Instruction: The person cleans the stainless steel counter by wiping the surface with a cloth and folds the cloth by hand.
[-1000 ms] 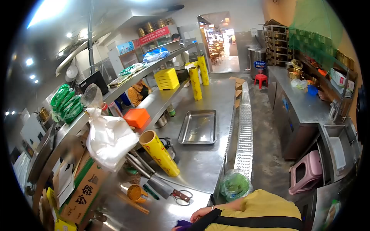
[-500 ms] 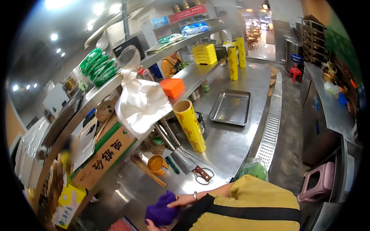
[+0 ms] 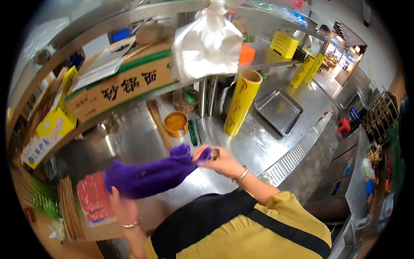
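Pinching purple cloth (image 3: 148,176) with right hand (image 3: 221,162), left hand (image 3: 125,208) touching it, grip unclear

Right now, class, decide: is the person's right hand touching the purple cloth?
Touching. The head view shows the right hand gripping one end of the purple cloth, with no gap between them.

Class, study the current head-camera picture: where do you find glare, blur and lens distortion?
Head view: glare streaks the steel counter and whitens the plastic bag; same head view, the left hand looks softly blurred; head view again, the upper shelf bows into an arc and the corners go black.
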`<action>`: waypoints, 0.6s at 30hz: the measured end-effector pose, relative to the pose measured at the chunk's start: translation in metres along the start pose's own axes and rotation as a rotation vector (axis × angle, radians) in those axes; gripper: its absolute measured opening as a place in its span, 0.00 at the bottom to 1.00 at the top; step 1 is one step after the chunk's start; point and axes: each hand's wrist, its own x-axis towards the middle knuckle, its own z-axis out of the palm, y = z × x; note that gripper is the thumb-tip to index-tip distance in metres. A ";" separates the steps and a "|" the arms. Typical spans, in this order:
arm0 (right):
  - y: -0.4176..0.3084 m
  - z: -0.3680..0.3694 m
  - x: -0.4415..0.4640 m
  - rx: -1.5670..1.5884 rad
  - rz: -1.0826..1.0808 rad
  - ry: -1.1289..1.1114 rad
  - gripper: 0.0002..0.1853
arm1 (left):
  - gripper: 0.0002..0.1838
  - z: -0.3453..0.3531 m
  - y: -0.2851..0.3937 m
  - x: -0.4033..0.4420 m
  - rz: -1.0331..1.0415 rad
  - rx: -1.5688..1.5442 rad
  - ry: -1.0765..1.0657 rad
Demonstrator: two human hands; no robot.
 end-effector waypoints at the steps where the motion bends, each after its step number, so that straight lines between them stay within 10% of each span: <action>1: -0.031 0.004 -0.002 -0.173 -0.049 0.028 0.16 | 0.21 0.012 0.009 -0.016 0.053 0.099 -0.012; 3: -0.039 0.007 0.005 -0.402 -0.234 0.004 0.27 | 0.23 0.041 0.012 -0.016 -0.033 0.231 0.041; 4: -0.050 0.023 -0.002 -0.432 -0.190 -0.097 0.30 | 0.20 0.032 0.004 -0.036 -0.088 0.907 -0.064; 7: -0.060 0.050 0.004 -0.479 -0.293 -0.332 0.39 | 0.14 0.082 -0.002 -0.022 0.102 1.171 -0.808; 12: -0.038 0.066 0.002 -0.159 0.025 -0.406 0.19 | 0.12 0.068 -0.008 -0.026 0.085 1.142 -0.676; 18: 0.017 0.046 0.060 -0.563 -0.278 0.019 0.10 | 0.09 -0.017 -0.015 -0.003 -0.042 1.497 -0.193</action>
